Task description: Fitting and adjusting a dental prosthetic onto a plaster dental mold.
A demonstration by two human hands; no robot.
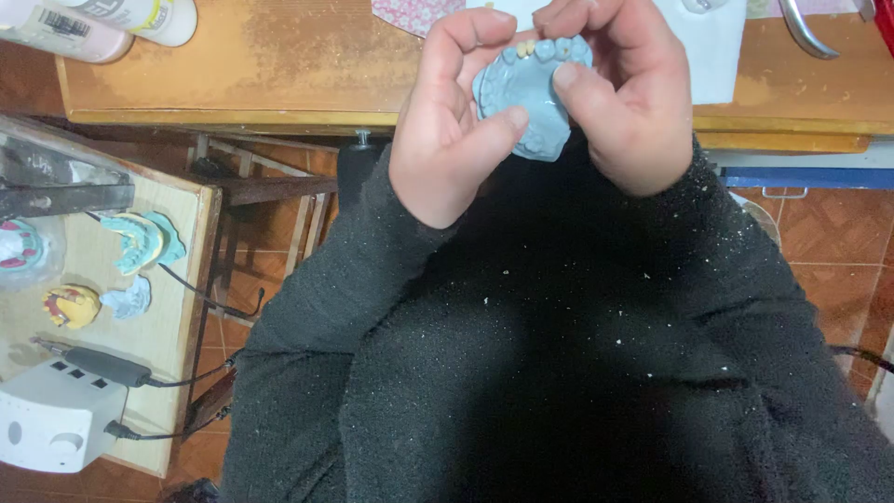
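Four dental casts [524, 93], two bottles [65, 33], one white control box [56, 414]

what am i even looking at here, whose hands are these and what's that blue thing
This is one picture from a camera worn on a person's head, looking down at their own two bare hands and dark sweater. There is no machine doing the work.

The left hand and the right hand together hold a pale blue plaster model of teeth; a couple of its front teeth look yellowish. The fingers of both hands press on it.

Ahead is a wooden table with two bottles at its far left corner. To the left, a lower side table carries more tooth models, a grey handheld tool with a cord and a white box with buttons.
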